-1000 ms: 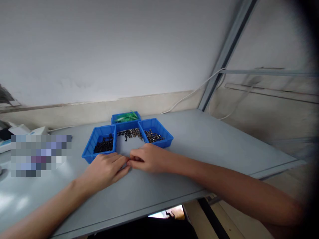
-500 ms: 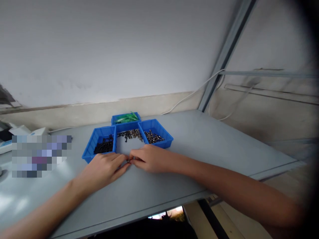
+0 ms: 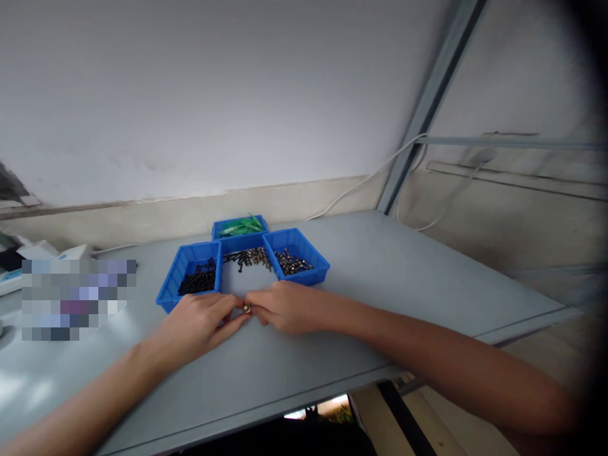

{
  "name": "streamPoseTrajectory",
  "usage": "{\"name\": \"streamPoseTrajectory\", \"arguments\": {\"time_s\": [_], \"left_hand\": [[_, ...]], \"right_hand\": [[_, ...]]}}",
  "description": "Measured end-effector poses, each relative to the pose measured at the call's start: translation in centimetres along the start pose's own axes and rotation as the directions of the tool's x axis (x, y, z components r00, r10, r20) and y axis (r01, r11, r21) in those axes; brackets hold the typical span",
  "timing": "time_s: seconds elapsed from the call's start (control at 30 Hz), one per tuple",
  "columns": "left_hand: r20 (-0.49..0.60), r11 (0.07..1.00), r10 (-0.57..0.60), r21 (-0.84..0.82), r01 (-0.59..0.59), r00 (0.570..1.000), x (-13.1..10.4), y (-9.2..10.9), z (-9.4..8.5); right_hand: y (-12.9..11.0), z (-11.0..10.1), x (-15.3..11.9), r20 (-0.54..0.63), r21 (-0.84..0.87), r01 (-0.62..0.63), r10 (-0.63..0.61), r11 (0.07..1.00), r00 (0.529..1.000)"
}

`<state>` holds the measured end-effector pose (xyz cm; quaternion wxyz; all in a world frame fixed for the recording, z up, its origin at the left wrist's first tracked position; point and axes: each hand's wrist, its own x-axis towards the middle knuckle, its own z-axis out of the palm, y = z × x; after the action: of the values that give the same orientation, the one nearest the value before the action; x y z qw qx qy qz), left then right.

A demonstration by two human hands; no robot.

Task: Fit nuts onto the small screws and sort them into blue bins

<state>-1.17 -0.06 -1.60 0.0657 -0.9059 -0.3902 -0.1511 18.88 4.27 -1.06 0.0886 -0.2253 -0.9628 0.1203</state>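
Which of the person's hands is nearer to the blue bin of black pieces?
Left. The left hand is in front of that blue bin, overlapping its near edge in view; the right hand is farther off, rightward.

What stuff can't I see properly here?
Head view: the shiny bit, too small to name, tucked between the left hand and right hand.
Head view: whatever the blocky squares cover.
Head view: the near part of the left blue tray, behind the left hand.
Head view: the left arm, cut off by the picture's edge.
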Motion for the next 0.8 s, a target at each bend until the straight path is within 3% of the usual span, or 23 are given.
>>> {"name": "streamPoseTrajectory", "arguments": {"time_s": [0.13, 0.43, 0.67, 0.8], "left_hand": [[-0.011, 1.0, 0.012, 0.012, -0.012, 1.0, -0.11, 0.0, -0.02], [0.072, 0.998, -0.035, 0.048, 0.031, 0.997, 0.21, 0.17, -0.23], [0.096, 0.998, -0.055, -0.003, 0.055, 0.994, 0.15, 0.25, 0.16], [0.114, 0.996, -0.082, -0.033, 0.086, 0.99, 0.06, 0.23, 0.37]], "right_hand": [[0.0, -0.07, 0.01, 0.007, 0.011, -0.007, 0.007, 1.0, 1.0], [-0.08, -0.29, -0.04, -0.074, -0.114, -0.041, 0.033, 0.993, 0.997], [-0.46, -0.24, -0.18, -0.173, -0.174, 0.05, -0.08, 0.984, 0.982], [-0.48, -0.3, -0.15, -0.17, -0.219, 0.059, -0.098, 0.974, 0.981]]}}
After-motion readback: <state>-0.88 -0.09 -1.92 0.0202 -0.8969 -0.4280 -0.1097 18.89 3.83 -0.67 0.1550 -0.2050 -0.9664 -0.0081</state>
